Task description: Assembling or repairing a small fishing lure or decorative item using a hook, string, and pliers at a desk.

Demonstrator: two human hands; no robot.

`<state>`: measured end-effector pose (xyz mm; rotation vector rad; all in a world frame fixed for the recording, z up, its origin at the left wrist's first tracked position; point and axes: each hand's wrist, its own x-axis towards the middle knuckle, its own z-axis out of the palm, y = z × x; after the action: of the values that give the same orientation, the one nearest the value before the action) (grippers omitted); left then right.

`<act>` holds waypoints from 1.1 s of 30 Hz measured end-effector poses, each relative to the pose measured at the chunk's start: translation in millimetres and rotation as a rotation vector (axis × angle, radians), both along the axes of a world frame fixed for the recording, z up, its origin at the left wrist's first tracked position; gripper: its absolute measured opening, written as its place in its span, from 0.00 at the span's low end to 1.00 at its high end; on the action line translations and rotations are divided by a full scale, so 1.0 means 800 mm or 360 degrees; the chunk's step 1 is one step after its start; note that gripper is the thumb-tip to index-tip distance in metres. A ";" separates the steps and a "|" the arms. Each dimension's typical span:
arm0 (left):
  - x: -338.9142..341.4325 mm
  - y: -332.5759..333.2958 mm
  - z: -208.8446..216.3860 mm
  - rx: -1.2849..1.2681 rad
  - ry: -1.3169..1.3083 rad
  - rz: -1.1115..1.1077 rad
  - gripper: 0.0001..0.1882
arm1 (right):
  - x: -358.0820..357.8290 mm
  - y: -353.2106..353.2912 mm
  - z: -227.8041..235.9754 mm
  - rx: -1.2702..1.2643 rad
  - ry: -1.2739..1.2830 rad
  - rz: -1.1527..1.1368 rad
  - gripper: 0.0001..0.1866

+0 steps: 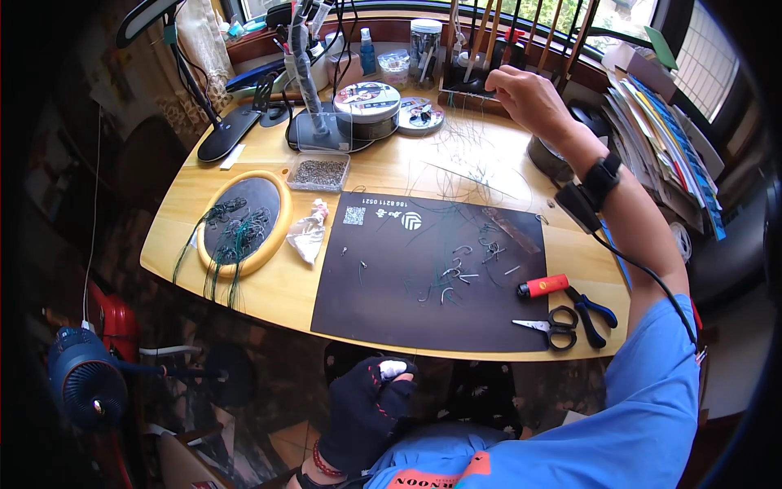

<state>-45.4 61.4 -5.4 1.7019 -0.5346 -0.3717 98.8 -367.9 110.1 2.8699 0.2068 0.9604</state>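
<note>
My right hand (521, 91) reaches to the back of the table, fingers pinched at a wooden rack (481, 103). Thin lines hang below it; what the fingertips hold is too small to make out. Low in front of the table edge, my left hand (371, 407) is curled closed in a black glove, with a white wrap on one finger. Anything inside it is hidden. Several fish hooks (456, 273) with green line lie on the dark mat (366, 314). A tangle of thin fishing line (481, 155) spreads on the table between mat and rack.
At the mat's right lie a red lighter (544, 285), scissors (558, 328) and blue-black pliers (590, 314). Leftward are a yellow-rimmed round tray (283, 224) with hooks, crumpled tissue (308, 236) and a clear box (319, 173) of small metal pieces. Papers (664, 134) stack at right.
</note>
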 end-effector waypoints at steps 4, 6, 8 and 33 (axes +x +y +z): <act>-0.020 0.009 0.004 -0.0029 0.0170 0.0085 0.05 | -0.120 0.056 0.014 0.0360 0.0160 0.0194 0.04; -0.023 0.009 -0.010 -0.0027 0.0002 0.0065 0.05 | -0.181 0.081 0.006 0.0502 0.0349 0.0216 0.04; -0.034 0.012 -0.014 -0.0061 0.0102 0.0048 0.05 | -0.238 0.102 -0.013 0.0706 0.0467 0.0274 0.04; -0.082 0.031 -0.041 -0.0080 0.0307 -0.0002 0.07 | -0.335 0.227 -0.069 0.2291 0.1414 0.0423 0.13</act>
<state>-110.6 86.0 -38.3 1.5975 -0.4003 -0.5131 -169.4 -186.3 55.2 4.4495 -0.1400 -0.6571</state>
